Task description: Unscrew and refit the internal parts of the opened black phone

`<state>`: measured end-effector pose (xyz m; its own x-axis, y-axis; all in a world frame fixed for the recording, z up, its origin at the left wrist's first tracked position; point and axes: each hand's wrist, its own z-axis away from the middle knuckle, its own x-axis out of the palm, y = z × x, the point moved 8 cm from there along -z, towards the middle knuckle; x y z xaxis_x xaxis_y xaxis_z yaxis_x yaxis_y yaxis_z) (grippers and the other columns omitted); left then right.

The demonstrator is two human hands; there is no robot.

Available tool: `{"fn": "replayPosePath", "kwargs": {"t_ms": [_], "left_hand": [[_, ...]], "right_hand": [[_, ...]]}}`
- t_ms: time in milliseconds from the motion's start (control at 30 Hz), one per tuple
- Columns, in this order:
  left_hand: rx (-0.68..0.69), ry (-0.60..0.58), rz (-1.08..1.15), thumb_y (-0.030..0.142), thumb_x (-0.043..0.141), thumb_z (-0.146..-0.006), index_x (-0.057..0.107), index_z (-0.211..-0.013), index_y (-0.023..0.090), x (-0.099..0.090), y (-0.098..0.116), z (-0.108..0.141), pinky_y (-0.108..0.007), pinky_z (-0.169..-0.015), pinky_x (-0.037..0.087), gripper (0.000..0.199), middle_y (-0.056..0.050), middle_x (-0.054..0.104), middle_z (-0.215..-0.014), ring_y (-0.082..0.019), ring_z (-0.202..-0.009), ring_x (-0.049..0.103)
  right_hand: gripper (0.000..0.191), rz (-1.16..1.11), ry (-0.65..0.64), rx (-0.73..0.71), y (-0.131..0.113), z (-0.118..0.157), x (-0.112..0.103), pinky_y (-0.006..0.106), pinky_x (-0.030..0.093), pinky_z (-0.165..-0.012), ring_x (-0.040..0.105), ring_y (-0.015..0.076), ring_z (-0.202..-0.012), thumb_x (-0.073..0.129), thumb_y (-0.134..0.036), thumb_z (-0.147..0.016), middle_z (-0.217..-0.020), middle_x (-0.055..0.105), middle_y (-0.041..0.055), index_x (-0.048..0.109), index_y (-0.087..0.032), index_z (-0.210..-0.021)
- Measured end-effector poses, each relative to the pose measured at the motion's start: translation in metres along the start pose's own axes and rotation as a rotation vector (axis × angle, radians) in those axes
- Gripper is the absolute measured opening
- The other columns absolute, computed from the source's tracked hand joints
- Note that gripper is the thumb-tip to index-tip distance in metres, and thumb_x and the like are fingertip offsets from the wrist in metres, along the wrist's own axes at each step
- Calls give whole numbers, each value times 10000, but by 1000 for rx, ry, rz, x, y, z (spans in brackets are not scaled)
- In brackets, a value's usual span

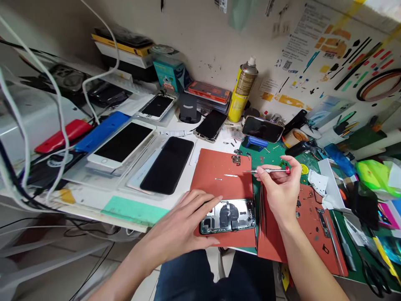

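An opened phone (238,215), its metal inside with a round black coil facing up, lies flat on a red-brown mat (219,163). My left hand (191,217) spans the phone's left end, with fingers along the far edge and thumb by the near edge. Above the mat my right hand (278,184) pinches a small screwdriver (272,170) with a red end cap. The screwdriver is held nearly level, its tip pointing left, apart from the phone. Small metal strips (231,175) and a small part (236,159) lie on the mat's far half.
A second red-brown mat (272,234) on the right bears tweezers (262,213) and small parts. To the left lie a black phone panel (167,165) and a white phone (122,142). Behind stand a yellow spray can (241,92) and a propped phone (263,128). Scissors (372,267) lie far right.
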<state>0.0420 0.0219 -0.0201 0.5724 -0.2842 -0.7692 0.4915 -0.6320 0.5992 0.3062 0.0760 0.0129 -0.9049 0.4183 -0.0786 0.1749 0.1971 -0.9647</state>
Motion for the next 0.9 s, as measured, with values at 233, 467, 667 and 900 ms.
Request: {"fn": "replayPosePath", "kwargs": {"t_ms": [233, 467, 667, 900], "left_hand": [[-104, 70, 98, 586, 797, -976, 601, -1455, 260, -10, -7, 1, -445, -1049, 643, 612, -109, 712, -1355, -299, -1278, 680], [-215, 60, 126, 564, 813, -968, 611, -1506, 314, -7, -12, 6, -465, -1041, 671, 627, -92, 666, -1376, -283, -1198, 728], [-153, 46, 94, 564, 884, -900, 571, -1539, 287, -7, -9, 3, -454, -1048, 654, 763, -109, 673, -1380, -302, -1269, 682], [-66, -13, 73, 363, 985, -830, 527, -1545, 296, -4, -1, -3, -459, -1082, 599, 852, -77, 708, -1406, -305, -1314, 596]], "right_hand": [[505, 44, -21, -111, -10, 8, 8, 373, 690, -798, 832, 196, -811, 860, -311, -930, -1000, 827, -11, 500, -307, -1283], [491, 52, -37, -117, -11, 11, 11, 351, 694, -761, 834, 195, -794, 864, -314, -928, -964, 831, -13, 515, -292, -1272], [441, 104, -76, -107, -6, 14, 19, 358, 710, -782, 858, 212, -849, 828, -352, -970, -1023, 844, 8, 535, -284, -1292], [393, 212, -89, -185, -13, 19, 27, 353, 722, -755, 873, 241, -901, 793, -373, -991, -1040, 860, 33, 550, -279, -1284]]}}
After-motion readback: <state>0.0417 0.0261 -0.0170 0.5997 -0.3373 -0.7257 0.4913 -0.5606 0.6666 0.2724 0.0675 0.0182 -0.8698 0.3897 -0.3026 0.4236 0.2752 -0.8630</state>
